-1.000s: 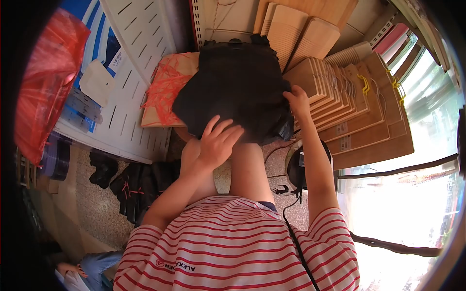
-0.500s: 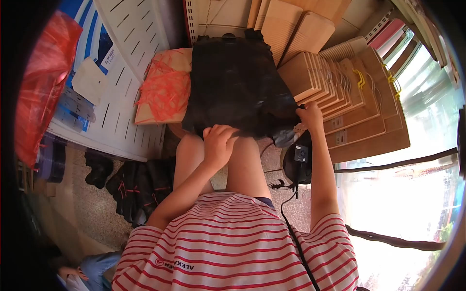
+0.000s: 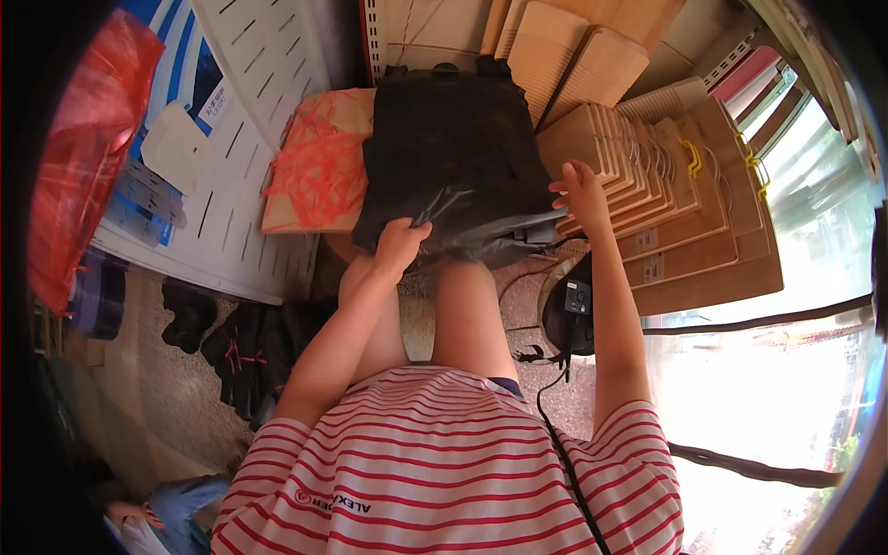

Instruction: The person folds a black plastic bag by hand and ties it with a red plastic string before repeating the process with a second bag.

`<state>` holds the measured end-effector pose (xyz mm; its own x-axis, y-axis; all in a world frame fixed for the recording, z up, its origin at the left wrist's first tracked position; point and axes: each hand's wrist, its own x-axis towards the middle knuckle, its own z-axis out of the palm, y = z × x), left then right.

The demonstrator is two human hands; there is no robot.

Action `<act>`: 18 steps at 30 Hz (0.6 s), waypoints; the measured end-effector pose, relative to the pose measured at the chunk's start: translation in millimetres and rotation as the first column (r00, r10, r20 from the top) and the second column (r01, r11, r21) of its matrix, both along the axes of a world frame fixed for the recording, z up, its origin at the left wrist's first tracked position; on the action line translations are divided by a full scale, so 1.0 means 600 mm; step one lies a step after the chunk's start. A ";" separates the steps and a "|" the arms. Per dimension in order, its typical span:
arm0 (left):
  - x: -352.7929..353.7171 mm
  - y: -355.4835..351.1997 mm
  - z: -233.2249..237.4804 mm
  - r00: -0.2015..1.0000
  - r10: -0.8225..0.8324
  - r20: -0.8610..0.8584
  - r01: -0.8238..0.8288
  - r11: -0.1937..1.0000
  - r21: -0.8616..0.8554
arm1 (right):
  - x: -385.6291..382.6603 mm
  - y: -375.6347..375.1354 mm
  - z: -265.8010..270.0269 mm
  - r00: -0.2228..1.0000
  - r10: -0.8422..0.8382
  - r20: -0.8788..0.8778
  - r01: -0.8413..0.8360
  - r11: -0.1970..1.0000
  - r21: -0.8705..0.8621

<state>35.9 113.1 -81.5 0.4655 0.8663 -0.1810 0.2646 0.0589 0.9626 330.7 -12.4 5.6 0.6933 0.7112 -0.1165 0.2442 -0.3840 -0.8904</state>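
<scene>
A black plastic sheet (image 3: 453, 148), shiny and creased along its near edge, lies in front of my knees over something I cannot make out. My left hand (image 3: 400, 248) is closed on its near edge, the thumb on top and a fold pulled up beside it. To the right of the sheet, my right hand (image 3: 583, 196) is raised with its fingers apart and nothing in them. Left of the sheet is a light brown board (image 3: 314, 166) covered with tangled red plastic string.
Several wooden cutting boards (image 3: 684, 203) stand stacked at the right. A white slotted metal panel (image 3: 245, 129) rises at the left, beside a red plastic bag (image 3: 88, 148). A black round bag (image 3: 569, 305) hangs near my right forearm. Black bundles (image 3: 245, 361) lie on the floor.
My right hand has let go of the sheet's right corner, opened and risen slightly. My left hand has moved left and a little up, taking hold of the near edge, which is now creased.
</scene>
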 end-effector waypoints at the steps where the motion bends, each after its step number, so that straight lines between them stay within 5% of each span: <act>1: 0.000 0.005 0.003 1.000 -0.025 -0.019 0.024 0.998 -0.052 | 0.010 -0.005 -0.024 0.991 0.020 0.135 -0.029 0.997 0.069; 3: 0.000 0.008 0.008 0.998 -0.054 -0.035 0.050 0.993 -0.106 | 0.025 -0.015 -0.056 0.963 0.026 0.269 -0.064 0.989 0.132; 5: 0.000 0.011 0.013 0.997 -0.067 0.023 0.070 0.984 -0.161 | 0.035 -0.020 -0.071 0.804 0.055 0.592 -0.202 0.961 0.186; 6: 0.000 0.009 0.010 0.997 -0.067 0.024 0.070 0.985 -0.160 | 0.038 -0.018 -0.069 0.804 0.054 0.592 -0.203 0.961 0.187; 8: -0.003 -0.002 0.004 0.991 -0.079 0.105 0.082 0.996 -0.028 | 0.045 -0.010 -0.063 0.634 0.283 0.720 -0.416 0.909 0.009; 9: -0.005 -0.011 0.011 0.991 -0.079 0.106 0.082 0.996 -0.027 | 0.041 -0.008 -0.058 0.633 0.282 0.721 -0.416 0.909 0.010; 11: -0.014 -0.030 0.026 0.994 -0.046 -0.097 0.073 0.952 0.298 | 0.031 0.000 -0.050 0.706 0.433 0.560 -0.438 0.889 -0.136; 15: -0.013 -0.037 -0.026 0.998 -0.003 0.056 -0.027 0.850 0.526 | 0.037 0.020 -0.029 0.690 0.599 0.407 -0.545 0.800 -0.252; 18: -0.013 -0.039 -0.025 0.997 0.005 0.079 -0.046 0.850 0.524 | 0.057 0.030 -0.029 0.714 0.629 0.308 -0.532 0.773 -0.345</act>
<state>28.0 89.4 -96.6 0.4363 0.8340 0.3377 0.1988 -0.4554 0.8678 364.8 5.7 -11.8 0.1700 0.9761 -0.1352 0.7842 -0.2171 -0.5812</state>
